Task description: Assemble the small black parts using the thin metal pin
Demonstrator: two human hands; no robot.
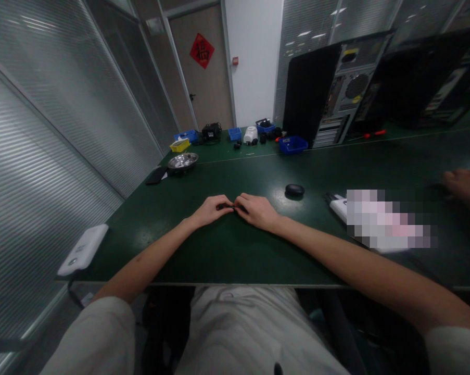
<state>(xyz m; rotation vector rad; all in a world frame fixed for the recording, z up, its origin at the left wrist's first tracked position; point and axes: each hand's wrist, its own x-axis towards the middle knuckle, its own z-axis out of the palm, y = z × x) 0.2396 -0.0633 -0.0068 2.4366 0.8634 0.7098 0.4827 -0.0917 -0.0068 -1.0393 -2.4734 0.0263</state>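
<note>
Both my hands rest on the green table (227,245), fingertips meeting at the middle. My left hand (210,209) and my right hand (257,210) are both closed in a pinch on a small dark part (231,207) held between them. The part is too small to make out. A black computer mouse (294,190) lies just beyond my right hand.
A white device (83,249) sits at the table's left edge. A metal bowl (182,162) and a black phone (156,175) lie at the far left. Blue bins (293,144), a yellow bin (179,145) and computer towers (332,88) stand behind. Another person's hand (466,186) rests at the right.
</note>
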